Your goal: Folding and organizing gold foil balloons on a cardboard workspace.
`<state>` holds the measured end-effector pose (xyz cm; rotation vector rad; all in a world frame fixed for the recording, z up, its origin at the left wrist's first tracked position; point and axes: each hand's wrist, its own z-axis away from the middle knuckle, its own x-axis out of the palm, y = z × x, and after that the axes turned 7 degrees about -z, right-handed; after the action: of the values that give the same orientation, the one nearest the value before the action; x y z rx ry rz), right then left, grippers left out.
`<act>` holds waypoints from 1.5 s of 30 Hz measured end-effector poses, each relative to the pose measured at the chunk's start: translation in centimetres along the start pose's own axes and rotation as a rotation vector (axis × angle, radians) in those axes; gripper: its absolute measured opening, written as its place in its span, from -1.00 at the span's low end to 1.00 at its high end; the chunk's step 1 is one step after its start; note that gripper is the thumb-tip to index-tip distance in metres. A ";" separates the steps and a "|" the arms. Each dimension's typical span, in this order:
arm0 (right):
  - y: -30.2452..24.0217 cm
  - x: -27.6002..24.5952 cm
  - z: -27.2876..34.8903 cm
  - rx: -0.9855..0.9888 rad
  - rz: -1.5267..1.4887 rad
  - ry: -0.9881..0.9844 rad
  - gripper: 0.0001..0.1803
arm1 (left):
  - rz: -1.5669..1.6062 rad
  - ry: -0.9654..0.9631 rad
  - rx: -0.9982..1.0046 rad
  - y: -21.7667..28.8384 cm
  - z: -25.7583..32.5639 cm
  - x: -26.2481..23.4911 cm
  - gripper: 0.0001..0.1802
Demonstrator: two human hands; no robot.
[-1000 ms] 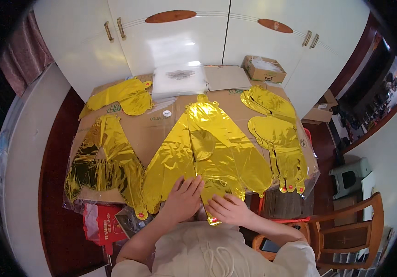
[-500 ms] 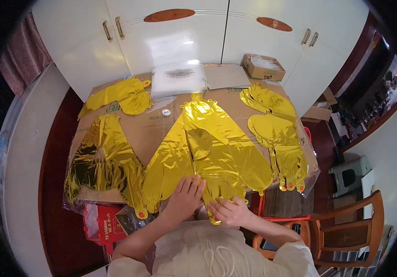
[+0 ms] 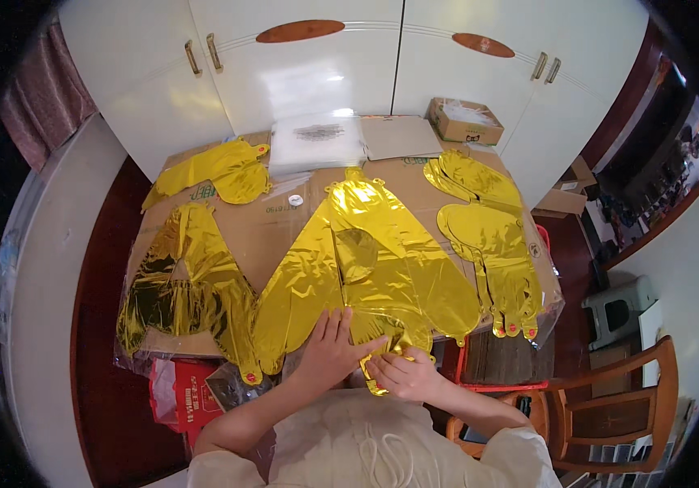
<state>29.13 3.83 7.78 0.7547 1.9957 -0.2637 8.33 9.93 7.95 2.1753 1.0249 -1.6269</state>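
A flat, uninflated gold foil balloon (image 3: 402,252) with widely spread legs lies in the middle of the table, a narrow tab at its top. My left hand (image 3: 332,351) rests on its lower edge, fingers flat and apart, the thumb stretched right onto the foil. Just beside it, my right hand (image 3: 402,372) is closed on the balloon's lower end, where the foil is bunched and creased. That end hangs over the front table edge, and the fingertips are partly hidden. On the left lies another gold foil balloon (image 3: 195,260), with a red dot at its lower tip.
More gold foil balloons (image 3: 492,236) lie on the right, and another (image 3: 232,167) at the back left. Cardboard (image 3: 284,224) covers the table. At the back stand a stack of clear plastic sheets (image 3: 305,159) and a small carton (image 3: 467,122). A wooden chair (image 3: 618,407) stands right.
My left thumb has swung out to the right toward my right hand. The balloon's lower end has become more bunched and folded. My right hand keeps its grip in nearly the same place.
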 end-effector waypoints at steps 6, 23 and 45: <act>4.1 -3.4 -3.3 0.207 -0.545 -0.213 -0.66 | 0.029 -0.034 -0.014 0.2 0.0 -0.5 -0.45; 29.1 10.7 -14.6 1.057 -0.323 -0.409 -0.26 | 0.002 -0.054 0.022 0.0 0.0 -0.6 -0.41; 36.2 13.7 -15.9 1.096 -0.898 -0.042 -0.50 | 0.090 -0.156 -0.016 -2.4 -1.8 -0.8 -0.26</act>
<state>34.93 45.21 8.80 0.3826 1.9350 -1.9662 7.99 12.32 9.81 2.0167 0.8793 -1.7098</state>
